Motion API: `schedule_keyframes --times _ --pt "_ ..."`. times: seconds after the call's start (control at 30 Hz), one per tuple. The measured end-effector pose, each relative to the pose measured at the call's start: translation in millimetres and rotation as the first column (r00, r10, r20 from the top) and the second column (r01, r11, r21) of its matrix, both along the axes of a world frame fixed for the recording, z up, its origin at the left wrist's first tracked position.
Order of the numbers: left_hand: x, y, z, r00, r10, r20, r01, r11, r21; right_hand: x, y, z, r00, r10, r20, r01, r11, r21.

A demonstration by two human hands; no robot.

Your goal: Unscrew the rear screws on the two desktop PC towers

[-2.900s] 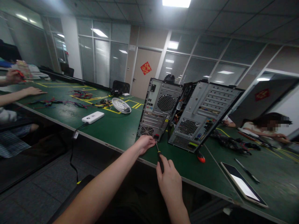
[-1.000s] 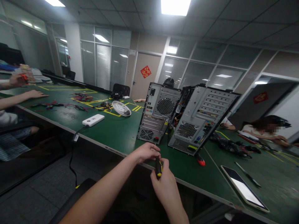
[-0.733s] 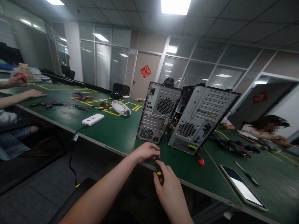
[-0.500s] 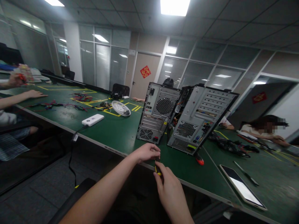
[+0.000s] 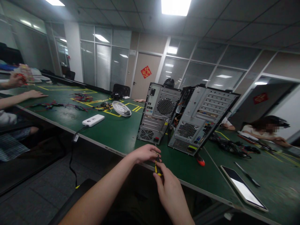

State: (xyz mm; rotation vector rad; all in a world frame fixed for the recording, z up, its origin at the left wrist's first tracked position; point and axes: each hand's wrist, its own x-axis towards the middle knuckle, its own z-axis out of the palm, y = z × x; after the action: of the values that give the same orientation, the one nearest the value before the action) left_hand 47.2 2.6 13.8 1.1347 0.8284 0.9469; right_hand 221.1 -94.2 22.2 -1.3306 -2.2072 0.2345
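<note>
In my right hand (image 5: 170,184) is a screwdriver (image 5: 158,168) with a black and yellow handle, my fingers closed round it. My left hand (image 5: 145,153) sits just ahead, its fingers curled at the front end of the handle and the thin shaft. The shaft points away from me, toward the lower rear edge of a computer case (image 5: 156,114); whether the tip touches it is too small to tell. That case stands upright with its back panel facing me. A second computer case (image 5: 199,120) stands close to its right, leaning in the tilted view.
A red-tipped tool (image 5: 200,161) lies by the right case. On the right are a phone (image 5: 243,187), a thin metal tool (image 5: 247,175) and black cables (image 5: 231,145). A white power bank (image 5: 93,120) and a white fan grille (image 5: 121,108) lie left. Other people sit around the table.
The screwdriver handle has turned slightly in my right hand, and more of its yellow side shows. My left fingers have shifted a little at the shaft. Both cases stay put.
</note>
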Motion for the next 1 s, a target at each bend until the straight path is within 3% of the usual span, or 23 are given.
schedule_keyframes --times 0.1,0.17,0.27,0.33,0.47,0.6,0.8,1.0 --pt "4 1 -1.4 0.997 0.075 0.011 -0.075 0.997 -0.004 -1 0 0.3 1.000 -0.006 -0.008 0.006 1.000 -0.002" --pt "7 5 -3.3 0.980 0.199 -0.012 -0.199 0.980 0.004 -1 0 -0.2 1.000 -0.004 -0.015 0.004 1.000 -0.001" --pt "11 13 -6.3 0.907 0.392 -0.154 -0.379 0.919 0.110 -1 0 -1.3 1.000 -0.011 -0.019 0.011 1.000 -0.002" --pt "12 20 -6.9 0.867 0.446 -0.222 -0.421 0.894 0.151 -1 0 -1.5 1.000 -0.015 -0.022 0.015 1.000 -0.001" --pt "12 32 -3.4 0.888 0.419 -0.189 -0.418 0.907 0.047 0 0 0.8 0.998 -0.001 -0.061 0.003 1.000 0.020" --pt "11 43 0.4 0.866 0.410 -0.286 -0.403 0.911 0.088 1 1 3.3 0.995 0.004 -0.103 -0.001 0.999 0.036" --pt "8 48 3.3 0.697 0.484 -0.529 -0.392 0.875 0.285 0 6 3.4 0.991 -0.045 -0.129 0.054 0.996 0.066" --pt "7 49 2.3 0.563 0.579 -0.590 -0.365 0.815 0.450 -4 13 -2.6 0.991 -0.093 -0.097 0.107 0.981 0.161"
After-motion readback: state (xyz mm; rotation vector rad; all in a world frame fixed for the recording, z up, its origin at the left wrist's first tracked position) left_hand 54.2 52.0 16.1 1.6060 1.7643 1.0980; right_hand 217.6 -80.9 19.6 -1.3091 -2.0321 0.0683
